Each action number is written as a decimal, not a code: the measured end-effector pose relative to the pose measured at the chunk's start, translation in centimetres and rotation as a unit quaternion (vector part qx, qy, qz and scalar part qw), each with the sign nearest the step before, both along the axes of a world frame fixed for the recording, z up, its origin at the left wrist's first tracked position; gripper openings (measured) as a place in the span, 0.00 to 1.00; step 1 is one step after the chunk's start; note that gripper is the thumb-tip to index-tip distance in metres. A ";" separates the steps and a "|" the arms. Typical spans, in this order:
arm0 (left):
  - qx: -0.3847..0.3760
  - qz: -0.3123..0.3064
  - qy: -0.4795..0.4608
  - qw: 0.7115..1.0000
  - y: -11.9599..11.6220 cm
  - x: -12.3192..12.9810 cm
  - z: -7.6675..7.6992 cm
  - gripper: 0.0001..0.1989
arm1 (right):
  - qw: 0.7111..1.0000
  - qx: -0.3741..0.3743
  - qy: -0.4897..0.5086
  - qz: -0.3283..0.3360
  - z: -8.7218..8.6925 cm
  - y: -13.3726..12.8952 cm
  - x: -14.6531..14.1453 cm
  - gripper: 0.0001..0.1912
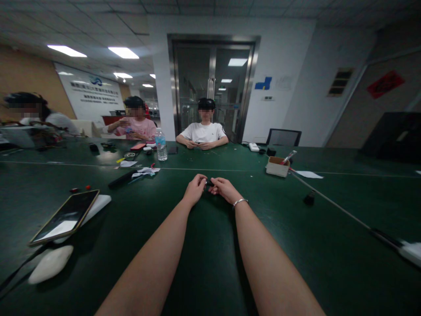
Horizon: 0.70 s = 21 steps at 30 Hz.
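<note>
Both my arms reach forward over the dark green table (210, 245). Between my hands is a small dark object with a shiny end (208, 183), too small to name. My left hand (196, 189) is closed on its left end, thumb and fingers pinched together. On the other end, my right hand (224, 189) also pinches, its fingers curled. A silver bangle (240, 202) circles my right wrist. Parts of the object are hidden by my fingertips.
At the left lie a phone (70, 215) on a white item and a pale rounded object (51, 264). A water bottle (161, 145) stands farther back. Right of my hands are a small cardboard box (277, 167) and a cable (332, 202). A person (204, 131) sits opposite; others sit left.
</note>
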State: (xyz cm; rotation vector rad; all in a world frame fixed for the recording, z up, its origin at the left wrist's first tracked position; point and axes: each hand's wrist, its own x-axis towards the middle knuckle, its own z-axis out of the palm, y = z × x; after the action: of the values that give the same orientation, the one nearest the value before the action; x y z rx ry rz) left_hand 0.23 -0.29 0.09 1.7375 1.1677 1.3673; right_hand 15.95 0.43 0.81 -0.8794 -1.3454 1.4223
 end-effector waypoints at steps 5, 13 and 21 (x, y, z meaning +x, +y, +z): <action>0.023 0.032 0.022 0.999 -0.2 -0.1 0.3 0.09 | 1.000 -0.004 -0.004 -0.003 0.0 0.1 0.0 0.13; 0.046 0.030 -0.005 0.998 0.2 -0.4 0.3 0.09 | 1.000 -0.003 0.000 -0.008 -0.2 0.3 0.1 0.13; 0.018 0.000 -0.049 0.999 1.0 -0.5 -0.3 0.09 | 1.000 -0.003 0.013 -0.006 0.1 -0.1 0.0 0.10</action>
State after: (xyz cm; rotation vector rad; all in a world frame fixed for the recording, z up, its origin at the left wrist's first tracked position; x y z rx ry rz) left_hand -0.29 0.68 -0.20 1.6747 1.0961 1.4645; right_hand 15.99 0.34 0.88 -0.8698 -1.3149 1.4243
